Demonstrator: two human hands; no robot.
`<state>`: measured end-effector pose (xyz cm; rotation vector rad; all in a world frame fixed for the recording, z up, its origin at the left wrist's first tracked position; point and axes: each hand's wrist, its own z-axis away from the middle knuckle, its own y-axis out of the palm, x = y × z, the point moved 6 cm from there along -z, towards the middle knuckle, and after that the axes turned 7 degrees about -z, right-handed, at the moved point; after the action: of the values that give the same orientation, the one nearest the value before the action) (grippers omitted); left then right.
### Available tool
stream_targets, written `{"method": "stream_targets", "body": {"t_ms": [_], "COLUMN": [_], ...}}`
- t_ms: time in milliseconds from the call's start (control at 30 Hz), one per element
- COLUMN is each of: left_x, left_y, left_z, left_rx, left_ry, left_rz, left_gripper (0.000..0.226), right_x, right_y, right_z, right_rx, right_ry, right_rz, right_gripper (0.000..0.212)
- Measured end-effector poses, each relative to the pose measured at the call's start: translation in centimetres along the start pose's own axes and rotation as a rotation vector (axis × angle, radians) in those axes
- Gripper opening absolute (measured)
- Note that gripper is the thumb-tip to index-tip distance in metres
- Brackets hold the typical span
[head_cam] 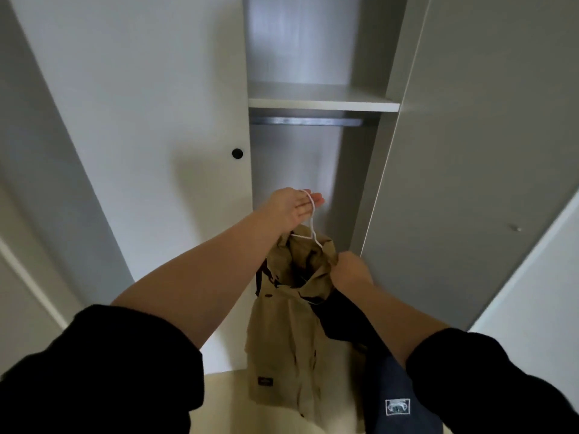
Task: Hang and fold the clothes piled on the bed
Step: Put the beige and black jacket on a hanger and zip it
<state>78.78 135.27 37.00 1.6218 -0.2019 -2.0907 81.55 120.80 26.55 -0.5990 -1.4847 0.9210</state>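
- While I watch through the head view, the left hand (291,211) is raised at frame centre, with the hook of a white hanger (312,225) looped over its nearly straight fingers (318,201).
- On that hanger a khaki shirt (282,339) hangs toward the bottom of the frame, in front of the open wardrobe (297,158).
- Just below and to the right, the right hand (351,270) has its fingers curled into the khaki shirt's collar fabric.
- A navy garment (388,396) hangs beside it at lower right; I cannot tell what carries it.
- Higher up I see 1 dark rail (307,121) under 1 white shelf (322,100).
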Motion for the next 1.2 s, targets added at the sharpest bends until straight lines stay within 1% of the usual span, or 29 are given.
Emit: {"method": "stream_targets", "body": {"t_ms": [100,167,200,267,333,400,433,467,500,533,567,633,667,700,800,867,900,933,1000,1067,1133,1200], "left_x": [-2.5,-3.8,-4.4,-5.2,-4.9,-4.4,-4.3,-4.4,-4.8,-5.3,-5.9,-6.4,-6.6,-6.7,-6.4,-5.5,-5.0,-4.7,-4.1,-3.5,-3.0,-2.4], "left_y": [-1.8,-2.6,-3.0,-3.8,-4.6,-5.8,-6.2,-6.6,-6.8,-7.2,-7.7,-8.7,-8.9,-9.1,-9.0,-9.2,-9.1,-9.1,-9.0,-8.9,-9.0,-9.1], "left_z": [-3.0,-5.0,-6.2,-8.3,-10.2,-12.1,-12.9,-13.7,-14.3,-14.9,-15.4,-15.9,-16.0,-16.2,-16.9,-17.0,-16.8,-16.6,-15.3,-13.4,-11.4,-9.2], "left_rx": [0.029,0.016,-0.010,-0.059,-0.042,-0.051,-0.069,-0.104,-0.152,-0.207,-0.258,-0.319,-0.317,-0.312,-0.324,-0.295,-0.282,-0.260,-0.198,-0.138,-0.089,0.014], "left_ry": [0.002,0.025,0.054,0.175,0.320,0.427,0.473,0.487,0.479,0.427,0.345,0.159,0.096,0.070,0.066,0.026,0.065,0.111,0.127,0.187,0.199,0.226], "left_rz": [-0.211,-0.432,-0.632,-1.237,-1.802,-2.269,-2.451,-2.585,-2.709,-2.799,-2.854,-2.964,-3.003,-3.026,-3.049,-3.034,-3.011,-2.994,-2.926,-2.930,-2.966,-2.924], "left_gripper": [0.011,0.016,0.019,0.026,0.031,0.040,0.049,0.057,0.064,0.067,0.065,0.049,0.043,0.040,0.032,0.027,0.026,0.026,0.026,0.024,0.022,0.020], "right_x": [2.1,2.6,2.7,2.8,2.8,2.8,2.9,2.9,3.0,3.1,3.3,3.9,4.2,4.5,5.1,5.2,5.1,5.2,5.5,6.2,7.2,8.4], "right_y": [-0.4,-0.2,0.0,0.6,1.5,2.2,2.4,2.4,2.4,2.4,2.4,2.6,2.8,3.2,4.4,5.4,5.7,6.0,6.6,6.9,7.1,7.6], "right_z": [-3.8,-6.0,-6.9,-8.4,-9.8,-11.0,-11.7,-12.3,-12.9,-13.6,-14.2,-15.7,-16.5,-17.4,-19.0,-19.6,-19.6,-19.6,-19.5,-18.8,-17.7,-16.5], "right_rx": [-0.012,-0.010,-0.009,-0.006,0.006,0.023,0.026,0.026,0.022,0.022,0.030,0.053,0.061,0.074,0.132,0.172,0.184,0.204,0.242,0.262,0.281,0.316], "right_ry": [0.040,0.090,0.113,0.141,0.160,0.175,0.171,0.167,0.161,0.156,0.150,0.144,0.147,0.155,0.206,0.238,0.250,0.259,0.261,0.254,0.234,0.214], "right_rz": [0.023,0.012,0.008,-0.009,-0.043,-0.086,-0.104,-0.122,-0.143,-0.166,-0.186,-0.229,-0.264,-0.308,-0.437,-0.508,-0.527,-0.537,-0.554,-0.560,-0.573,-0.589], "right_gripper": [0.022,0.022,0.022,0.020,0.021,0.025,0.027,0.028,0.029,0.029,0.029,0.030,0.030,0.030,0.031,0.034,0.036,0.038,0.040,0.041,0.044,0.046]}}
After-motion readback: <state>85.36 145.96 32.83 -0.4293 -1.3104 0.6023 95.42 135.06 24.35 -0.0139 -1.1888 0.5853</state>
